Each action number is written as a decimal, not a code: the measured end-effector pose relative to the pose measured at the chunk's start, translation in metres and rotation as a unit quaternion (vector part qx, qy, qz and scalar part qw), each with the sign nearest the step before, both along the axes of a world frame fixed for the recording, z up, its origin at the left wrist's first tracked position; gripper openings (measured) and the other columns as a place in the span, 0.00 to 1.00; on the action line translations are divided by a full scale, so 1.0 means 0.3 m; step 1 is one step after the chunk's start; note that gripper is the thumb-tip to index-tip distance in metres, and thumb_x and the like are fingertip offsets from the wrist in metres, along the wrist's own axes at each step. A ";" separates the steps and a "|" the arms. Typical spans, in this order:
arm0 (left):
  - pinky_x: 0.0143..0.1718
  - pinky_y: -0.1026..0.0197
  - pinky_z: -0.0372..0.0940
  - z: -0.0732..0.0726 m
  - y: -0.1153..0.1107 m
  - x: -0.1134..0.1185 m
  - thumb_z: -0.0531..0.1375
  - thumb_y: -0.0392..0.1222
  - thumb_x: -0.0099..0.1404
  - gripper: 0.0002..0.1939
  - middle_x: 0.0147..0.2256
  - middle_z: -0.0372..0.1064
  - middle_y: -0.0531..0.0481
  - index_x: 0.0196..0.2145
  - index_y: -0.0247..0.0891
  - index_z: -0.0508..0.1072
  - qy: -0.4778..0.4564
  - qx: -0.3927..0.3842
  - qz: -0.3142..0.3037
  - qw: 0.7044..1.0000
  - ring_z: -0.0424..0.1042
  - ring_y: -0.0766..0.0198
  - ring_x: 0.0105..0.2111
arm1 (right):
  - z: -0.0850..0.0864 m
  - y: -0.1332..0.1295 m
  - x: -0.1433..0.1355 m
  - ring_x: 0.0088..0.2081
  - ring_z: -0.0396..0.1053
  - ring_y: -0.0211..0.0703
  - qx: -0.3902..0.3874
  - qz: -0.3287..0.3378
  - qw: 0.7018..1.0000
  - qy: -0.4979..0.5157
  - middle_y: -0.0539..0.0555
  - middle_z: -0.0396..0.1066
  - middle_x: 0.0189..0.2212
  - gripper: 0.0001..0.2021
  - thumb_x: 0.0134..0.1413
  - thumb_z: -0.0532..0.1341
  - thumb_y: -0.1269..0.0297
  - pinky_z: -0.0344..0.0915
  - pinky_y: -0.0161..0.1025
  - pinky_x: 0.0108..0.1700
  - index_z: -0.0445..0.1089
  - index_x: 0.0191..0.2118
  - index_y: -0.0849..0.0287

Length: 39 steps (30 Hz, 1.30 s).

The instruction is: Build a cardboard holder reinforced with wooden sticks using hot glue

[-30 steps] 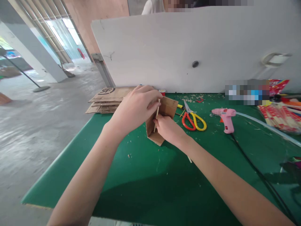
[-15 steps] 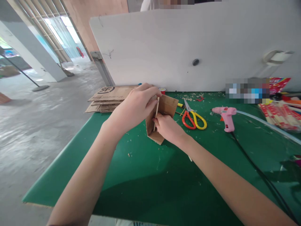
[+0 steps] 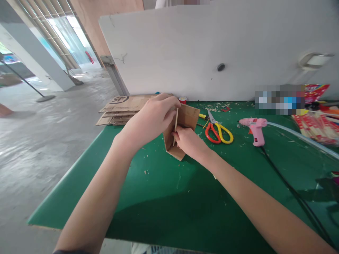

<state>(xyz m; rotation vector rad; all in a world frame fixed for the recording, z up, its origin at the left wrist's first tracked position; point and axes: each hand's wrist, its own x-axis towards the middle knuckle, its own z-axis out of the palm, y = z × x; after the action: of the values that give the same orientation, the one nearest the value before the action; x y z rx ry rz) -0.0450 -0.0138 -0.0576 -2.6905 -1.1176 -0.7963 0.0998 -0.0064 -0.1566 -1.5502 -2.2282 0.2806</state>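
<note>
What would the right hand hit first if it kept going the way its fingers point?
Likely the thin wooden stick its fingers already pinch against the cardboard piece, with the left hand just beyond; depth is unclear.

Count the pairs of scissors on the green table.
1. The scissors, with one red and one yellow handle, lie right of the cardboard piece and left of the pink glue gun. Others may be hidden.

Both bare forearms stretch from the bottom edge toward the middle of the frame and meet there. The left arm rises from the lower left, its wrist straight, and the left hand sits just above centre, back of the hand up, fingers curled and pinched closed. The right arm comes in from the lower right; the right hand lies lower, fingers folded in a grip, thumb toward the left hand, nearly touching it.
</note>
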 end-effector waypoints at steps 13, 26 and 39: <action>0.44 0.58 0.63 0.010 -0.008 -0.006 0.47 0.33 0.66 0.15 0.43 0.70 0.49 0.44 0.40 0.70 0.010 -0.015 0.007 1.000 0.69 0.61 0.42 | 0.012 -0.001 0.021 0.27 0.72 0.38 -0.089 0.037 0.994 0.048 0.58 0.74 0.28 0.08 0.61 0.51 0.70 0.63 0.32 0.28 0.67 0.36 0.63; 0.42 0.59 0.63 0.011 0.000 -0.016 0.49 0.35 0.65 0.14 0.43 0.71 0.50 0.43 0.41 0.71 0.000 -0.035 0.014 0.999 0.70 0.60 0.41 | 0.009 0.000 0.018 0.28 0.72 0.41 -0.054 0.046 0.997 -0.010 0.60 0.75 0.30 0.11 0.63 0.49 0.69 0.61 0.34 0.28 0.67 0.38 0.64; 0.43 0.57 0.64 0.022 -0.008 -0.016 0.50 0.37 0.65 0.14 0.40 0.74 0.49 0.41 0.41 0.75 -0.002 -0.018 0.008 1.000 0.72 0.58 0.41 | 0.181 -0.076 0.156 0.22 0.67 0.37 -0.152 0.045 0.986 -0.046 0.54 0.72 0.24 0.15 0.61 0.50 0.61 0.57 0.35 0.25 0.70 0.29 0.60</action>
<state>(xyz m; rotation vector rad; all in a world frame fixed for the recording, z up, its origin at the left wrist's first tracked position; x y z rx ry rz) -0.0497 -0.0161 -0.0509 -2.7065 -1.1628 -0.7866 0.1466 -0.0293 -0.1024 -1.6436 -2.4205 0.6136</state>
